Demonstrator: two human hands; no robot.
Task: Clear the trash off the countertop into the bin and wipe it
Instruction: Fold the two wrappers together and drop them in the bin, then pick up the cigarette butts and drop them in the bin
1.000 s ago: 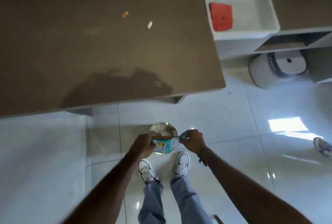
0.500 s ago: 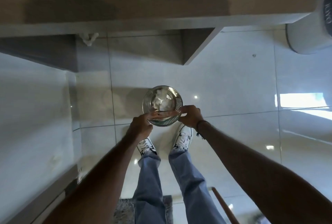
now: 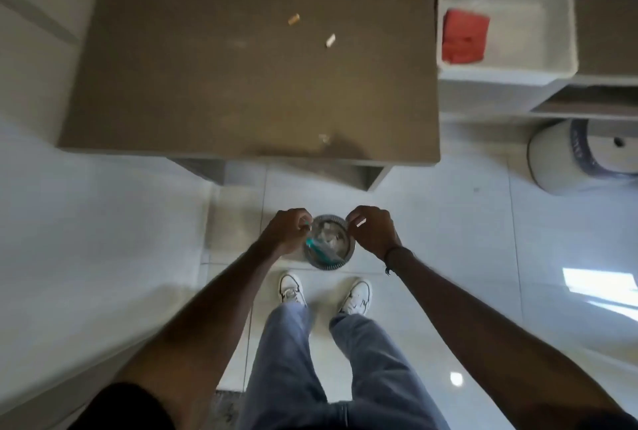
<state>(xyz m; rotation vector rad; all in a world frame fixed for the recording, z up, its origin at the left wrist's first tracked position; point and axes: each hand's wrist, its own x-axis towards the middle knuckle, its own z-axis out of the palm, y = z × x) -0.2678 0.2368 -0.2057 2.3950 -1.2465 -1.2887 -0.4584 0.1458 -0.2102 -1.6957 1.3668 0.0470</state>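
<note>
A small round metal bin (image 3: pixel 340 259) stands on the floor in front of my shoes, with pale scraps inside. A teal wrapper (image 3: pixel 315 247) hangs into the bin at its left side. My left hand (image 3: pixel 286 233) is over the left rim, fingers pinched on the wrapper's top edge. Over the right rim, my right hand (image 3: pixel 374 233) is closed on a small white scrap (image 3: pixel 360 222). The brown countertop (image 3: pixel 207 84) lies beyond, with three small pale bits of trash (image 3: pixel 293 19), (image 3: pixel 330 40), (image 3: pixel 324 138) on it.
A white tray (image 3: pixel 504 75) at the counter's right end holds a folded red cloth (image 3: pixel 465 37). A round white container (image 3: pixel 559 160) sits on the floor under a shelf at the right. The floor is glossy white tile.
The view has tilted back up, so the countertop shows again. The teal wrapper has gone from between both hands down into the bin, and my hands have spread to opposite rims.
</note>
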